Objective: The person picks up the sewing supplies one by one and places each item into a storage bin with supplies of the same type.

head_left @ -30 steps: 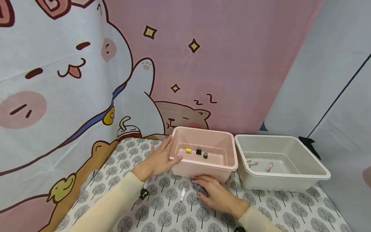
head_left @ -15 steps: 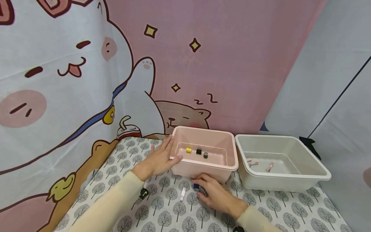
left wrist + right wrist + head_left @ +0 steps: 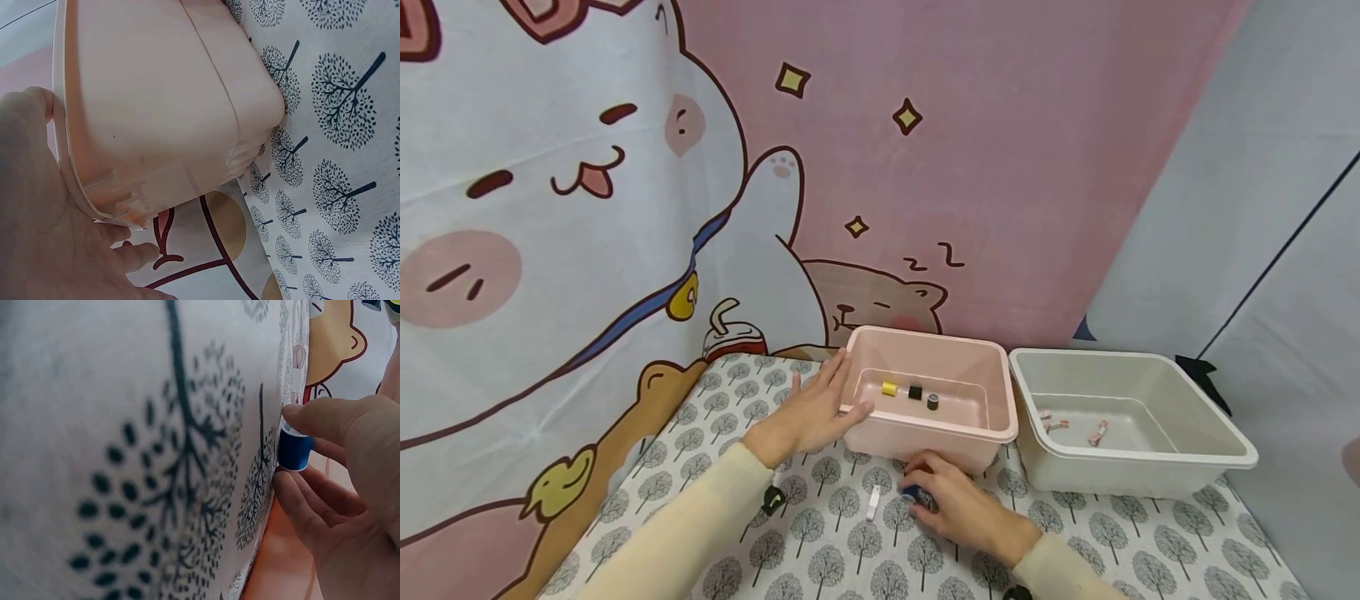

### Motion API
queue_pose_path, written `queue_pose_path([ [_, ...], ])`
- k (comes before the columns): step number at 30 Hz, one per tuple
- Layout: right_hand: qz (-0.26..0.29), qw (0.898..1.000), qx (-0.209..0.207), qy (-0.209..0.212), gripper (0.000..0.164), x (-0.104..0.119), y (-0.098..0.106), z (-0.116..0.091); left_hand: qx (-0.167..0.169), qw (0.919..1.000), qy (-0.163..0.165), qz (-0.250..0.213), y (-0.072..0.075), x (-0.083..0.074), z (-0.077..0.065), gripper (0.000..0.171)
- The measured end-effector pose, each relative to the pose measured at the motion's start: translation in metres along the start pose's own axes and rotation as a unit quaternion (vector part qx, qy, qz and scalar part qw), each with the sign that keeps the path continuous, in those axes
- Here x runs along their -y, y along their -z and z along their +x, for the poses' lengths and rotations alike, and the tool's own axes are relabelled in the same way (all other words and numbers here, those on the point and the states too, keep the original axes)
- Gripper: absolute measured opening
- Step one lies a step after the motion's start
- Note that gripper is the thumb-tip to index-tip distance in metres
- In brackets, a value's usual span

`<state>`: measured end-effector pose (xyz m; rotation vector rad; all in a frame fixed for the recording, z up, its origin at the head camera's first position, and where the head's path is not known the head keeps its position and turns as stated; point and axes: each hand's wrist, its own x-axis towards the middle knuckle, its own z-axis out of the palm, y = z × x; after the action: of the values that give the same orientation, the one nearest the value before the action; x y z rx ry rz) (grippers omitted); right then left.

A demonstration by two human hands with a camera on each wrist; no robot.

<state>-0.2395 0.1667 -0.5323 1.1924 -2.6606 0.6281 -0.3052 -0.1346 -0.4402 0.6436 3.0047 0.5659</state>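
Note:
My right hand [image 3: 958, 504] pinches a small blue thread spool [image 3: 295, 449] between thumb and fingers, low at the tablecloth in front of the pink bin [image 3: 925, 427]. The right wrist view shows the thumb at one end of the spool and a fingertip at the other. With fingers extended, my left hand [image 3: 805, 417] rests on the left rim of that bin. Inside it lie a yellow spool [image 3: 889, 388], a black spool [image 3: 915, 392] and a dark grey-green spool [image 3: 932, 402]. Left of my right hand lies a small white-and-pink strip [image 3: 873, 503].
Beside the pink bin on the right stands a white bin [image 3: 1142, 475] with several small pink-and-white pieces [image 3: 1098, 432] in it. A tree-print cloth [image 3: 827, 562] covers the table. A cartoon curtain [image 3: 1000, 167] hangs close behind both bins.
The blue spool has shifted and turned slightly between my right hand's fingers, and that hand stays in nearly the same place. My left hand has not moved on the rim.

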Motion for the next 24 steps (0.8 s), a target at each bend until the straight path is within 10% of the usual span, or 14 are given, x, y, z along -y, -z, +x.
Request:
queue_pose_path([
  [24, 0.011, 1.0, 0.018, -0.011, 0.028, -0.0041, 0.0053, 0.0016, 0.007, 0.9999, 0.004, -0.007, 0.0006, 0.0003, -0.0017, 0.111],
])
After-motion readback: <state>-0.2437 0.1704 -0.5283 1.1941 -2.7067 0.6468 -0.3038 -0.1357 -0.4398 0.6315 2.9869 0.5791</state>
